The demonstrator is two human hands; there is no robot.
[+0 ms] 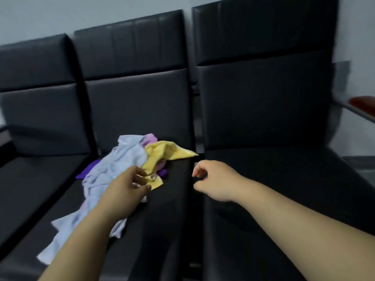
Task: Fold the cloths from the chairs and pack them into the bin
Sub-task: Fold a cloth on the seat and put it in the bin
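— Where do the cloths lie?

— In one crumpled heap on the seat of the middle chair (174,199), lower left of centre. The pale blue cloth (119,161) is the largest: soft and deeply creased, trailing towards the bottom left. A yellow cloth (160,153) with a towel-like nap lies on the heap's right side, one end running out to a flat point towards the gap between the seats. A pink cloth (150,137) shows at the top of the heap, and a purple cloth (89,169) peeks out at its left edge and again under the yellow.

— And the hands?

— The left hand (125,185) is on the heap. Its grip is nearly closed, with fingers and thumb curled about the near end of the yellow cloth, though blur softens the detail. The right hand (213,179) hangs over the gap between the middle chair and the right chair (263,98). Its fingers are loosely curled and it holds nothing.

— What are the chairs like?

— Black, smooth and faintly glossy like leather, with flat rectangular padded backs. The left chair (36,110) matches them. Behind stands a pale, plain wall (60,13).
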